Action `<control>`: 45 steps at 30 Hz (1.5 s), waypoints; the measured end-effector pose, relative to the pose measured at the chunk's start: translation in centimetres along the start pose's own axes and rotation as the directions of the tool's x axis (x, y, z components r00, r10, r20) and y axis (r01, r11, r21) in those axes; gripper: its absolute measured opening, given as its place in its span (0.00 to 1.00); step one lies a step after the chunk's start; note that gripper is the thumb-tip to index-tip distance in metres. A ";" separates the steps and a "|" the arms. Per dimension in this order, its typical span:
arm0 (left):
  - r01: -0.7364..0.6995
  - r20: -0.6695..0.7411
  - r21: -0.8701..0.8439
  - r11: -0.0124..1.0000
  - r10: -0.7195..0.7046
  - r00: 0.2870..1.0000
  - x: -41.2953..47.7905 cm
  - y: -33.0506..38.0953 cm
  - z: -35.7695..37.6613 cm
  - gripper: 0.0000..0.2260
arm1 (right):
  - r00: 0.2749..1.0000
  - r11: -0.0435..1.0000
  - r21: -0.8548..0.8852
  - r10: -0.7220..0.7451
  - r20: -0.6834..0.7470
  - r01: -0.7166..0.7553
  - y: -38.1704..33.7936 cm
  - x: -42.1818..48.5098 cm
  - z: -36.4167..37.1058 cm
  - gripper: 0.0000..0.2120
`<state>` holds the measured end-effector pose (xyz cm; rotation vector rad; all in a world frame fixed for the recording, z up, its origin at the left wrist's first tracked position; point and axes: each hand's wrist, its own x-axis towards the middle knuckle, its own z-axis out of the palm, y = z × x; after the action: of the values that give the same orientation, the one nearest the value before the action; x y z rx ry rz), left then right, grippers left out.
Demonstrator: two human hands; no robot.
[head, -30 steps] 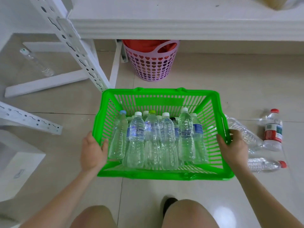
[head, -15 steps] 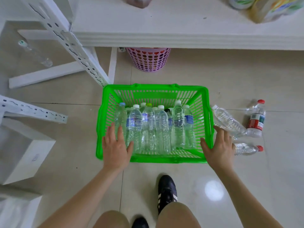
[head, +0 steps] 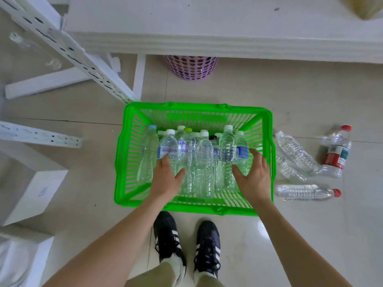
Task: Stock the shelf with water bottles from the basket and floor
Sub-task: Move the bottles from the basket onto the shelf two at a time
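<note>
A green plastic basket (head: 124, 154) stands on the tiled floor and holds several clear water bottles (head: 204, 160) upright. My left hand (head: 165, 179) hovers over the bottles at the basket's left, fingers spread, holding nothing. My right hand (head: 253, 177) hovers over the right side of the basket, fingers spread too. Right of the basket, a few bottles lie on the floor: a clear one (head: 296, 152), a red-capped one (head: 306, 192) and a red-labelled one (head: 336, 152). The white shelf (head: 207, 25) runs across the top.
A purple perforated bin (head: 191, 67) stands under the shelf. White perforated shelf uprights (head: 68, 50) slant at the left, with a clear bottle (head: 33, 50) lying behind them. White boxes (head: 31, 191) sit at the left. My black shoes (head: 186, 241) are just in front of the basket.
Both hands let go of the basket rim after it was set on the floor. They have since moved inward and now hover over the bottles. The camera rose.
</note>
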<state>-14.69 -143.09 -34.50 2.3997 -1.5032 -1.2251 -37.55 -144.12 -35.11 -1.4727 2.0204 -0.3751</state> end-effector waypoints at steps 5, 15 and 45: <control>0.091 0.122 -0.076 0.993 -0.081 0.989 3.2 -0.6 3.6 0.34 | 0.986 0.979 0.138 0.140 0.089 -0.152 2.5 2.0 4.3 0.33; 0.101 0.095 -0.068 0.993 -0.094 0.991 5.0 -0.5 6.7 0.37 | 0.946 0.943 0.136 0.283 0.157 -0.304 4.5 3.7 8.8 0.36; 0.445 0.499 -0.588 0.675 -0.130 0.857 1.6 -0.4 1.3 0.25 | 0.740 0.375 0.653 0.161 0.654 -0.658 2.3 0.2 4.4 0.22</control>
<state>-14.88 -143.67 -36.55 1.9473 -0.4827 -2.0278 -36.57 -143.01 -39.85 -0.2788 1.3154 -0.5954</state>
